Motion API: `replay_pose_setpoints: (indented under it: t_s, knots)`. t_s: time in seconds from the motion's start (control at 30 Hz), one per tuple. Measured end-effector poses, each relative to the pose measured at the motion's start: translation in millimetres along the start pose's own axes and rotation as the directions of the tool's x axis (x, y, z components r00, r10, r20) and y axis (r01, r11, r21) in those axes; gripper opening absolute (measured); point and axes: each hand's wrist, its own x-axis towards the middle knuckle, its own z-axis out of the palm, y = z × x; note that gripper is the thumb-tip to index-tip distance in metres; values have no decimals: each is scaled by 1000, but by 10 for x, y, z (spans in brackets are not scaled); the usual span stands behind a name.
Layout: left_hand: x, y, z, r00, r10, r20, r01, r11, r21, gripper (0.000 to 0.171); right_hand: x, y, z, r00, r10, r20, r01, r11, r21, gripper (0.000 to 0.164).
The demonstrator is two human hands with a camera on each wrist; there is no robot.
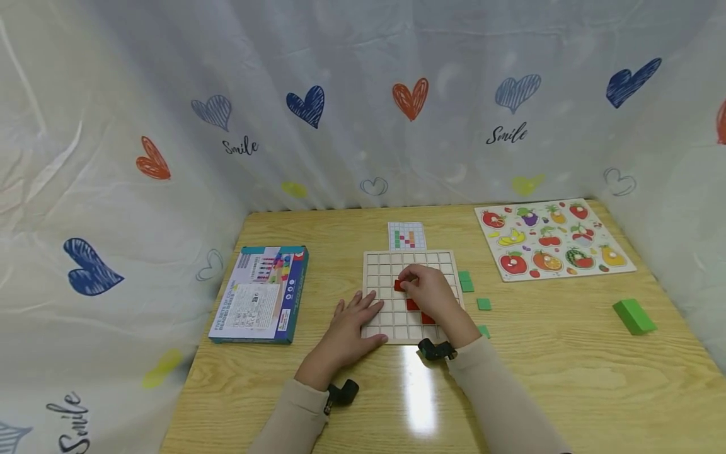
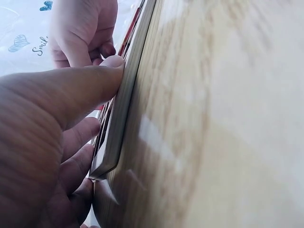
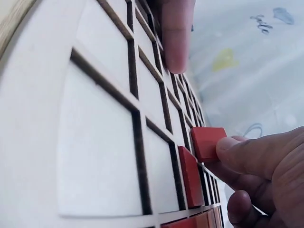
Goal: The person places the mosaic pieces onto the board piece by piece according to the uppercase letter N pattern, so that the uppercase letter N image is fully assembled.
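Note:
A wooden grid board (image 1: 391, 328) lies on the table before me. My right hand (image 1: 431, 291) pinches a red square tile (image 3: 207, 142) between thumb and fingers, close over the board's cells. Two more red tiles show on the board, one red tile (image 1: 412, 304) and, diagonally below it, another red tile (image 1: 428, 318). At the board's left side my left hand (image 1: 350, 333) rests with fingers spread, their tips over the edge cells. In the left wrist view its thumb (image 2: 102, 78) lies along the board's near edge.
A printed pattern card (image 1: 406, 236) lies just behind the board. Green square tiles (image 1: 484, 304) lie along its right side. A boxed set (image 1: 255, 296) is on the left, a fruit puzzle board (image 1: 558, 246) at the back right, and a green block (image 1: 634, 316) farther right.

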Motion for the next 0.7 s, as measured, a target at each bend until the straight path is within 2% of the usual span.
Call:
replay_pose_setpoints:
  t_s: [0.23,0.4,0.7]
  knots:
    - [2,-21,-1,1000,11,-5,-11,1000,-1,73,22,-17,10,998,-29,59,29,1000,-1,7]
    - [5,-16,7,1000,7,0,-7,1000,-12,73,-6,-32,-5,995,-16,101,17,1000,-7,6]
    - [7,-20,20,1000,9,-2,-9,1000,-6,74,12,-2,1,993,-87,86,96,990,-107,5]
